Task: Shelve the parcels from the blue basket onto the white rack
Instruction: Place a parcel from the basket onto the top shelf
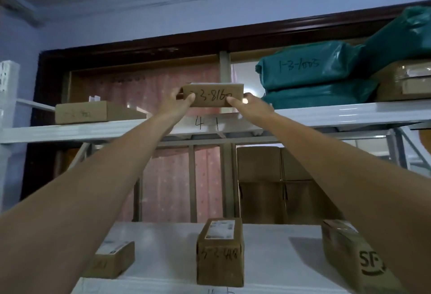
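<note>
Parcel storeroom set up in a home-like room. White rack (326,116) with shelf front hand-marked "4 1"; cardboard boxes (219,254) and green mailer bags (310,70) inked with codes such as "1-3-1005". Behind, pink curtain (168,184) in dark wooden frame (163,42), bluish wall with ceiling moulding.

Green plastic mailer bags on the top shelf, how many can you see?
3: all at the top shelf's right end, two stacked, the upper bag on the lower bag, and a third bag higher at the frame's edge. More may be hidden behind.
</note>
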A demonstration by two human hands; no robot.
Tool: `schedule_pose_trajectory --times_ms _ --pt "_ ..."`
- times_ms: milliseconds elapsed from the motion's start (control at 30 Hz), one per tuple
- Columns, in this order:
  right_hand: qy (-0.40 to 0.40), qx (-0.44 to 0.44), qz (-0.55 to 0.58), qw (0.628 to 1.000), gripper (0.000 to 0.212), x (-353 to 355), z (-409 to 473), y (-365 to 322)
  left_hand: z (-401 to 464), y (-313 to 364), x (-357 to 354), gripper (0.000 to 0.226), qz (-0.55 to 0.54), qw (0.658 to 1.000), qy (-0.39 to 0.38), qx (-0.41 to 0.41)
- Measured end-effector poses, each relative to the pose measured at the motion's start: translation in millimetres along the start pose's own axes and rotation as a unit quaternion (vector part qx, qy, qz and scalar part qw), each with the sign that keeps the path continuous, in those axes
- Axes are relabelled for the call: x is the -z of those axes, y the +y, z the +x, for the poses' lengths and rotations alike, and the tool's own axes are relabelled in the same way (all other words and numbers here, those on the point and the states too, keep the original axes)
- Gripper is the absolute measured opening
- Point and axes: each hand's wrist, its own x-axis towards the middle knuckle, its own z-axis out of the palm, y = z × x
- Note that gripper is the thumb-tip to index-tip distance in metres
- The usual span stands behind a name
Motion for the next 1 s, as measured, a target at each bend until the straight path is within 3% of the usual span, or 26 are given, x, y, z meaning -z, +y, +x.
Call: schedule_pose_trajectory --times_ms 167,300,433,733,867,933,1000 --pt "0.02 -0.055 -0.12 0.991 0.086 -18.5 13.3 2.8 23.9 -42.4 -6.4 0.054 0.061 0.994 -0.089 0.018" --pt "0.02 -0.088 -0.188 0.978 0.094 -26.1 17.9 -1.8 30.7 -59.7 -7.0 0.055 0.156 0.986 -0.053 -0.003" --pt "0.028 -0.097 -0.239 0.966 0.094 -32.4 18.3 -2.8 29.7 -64.0 -4.5 0.051 0.153 0.987 -0.047 -0.031" --pt "-0.004 -0.107 -0.222 0.969 0.095 -24.2 15.4 -3.7 29.8 -62.1 -2.5 0.053 0.134 0.99 -0.039 -0.022" --pt "-0.009 -0.095 -0.204 0.974 0.092 -21.7 8.1 -2.0 22.7 -60.9 4.0 0.054 0.075 0.996 -0.057 -0.007" --pt "-0.001 -0.104 -0.16 0.982 0.089 -19.5 1.8 -3.0 12.8 -60.1 10.4 0.049 0.003 0.999 -0.051 -0.002" --pt "0.046 -0.108 -0.039 0.992 0.088 -19.5 -6.9 -6.4 0.3 -61.6 22.5 0.043 -0.057 0.998 -0.001 -0.006"
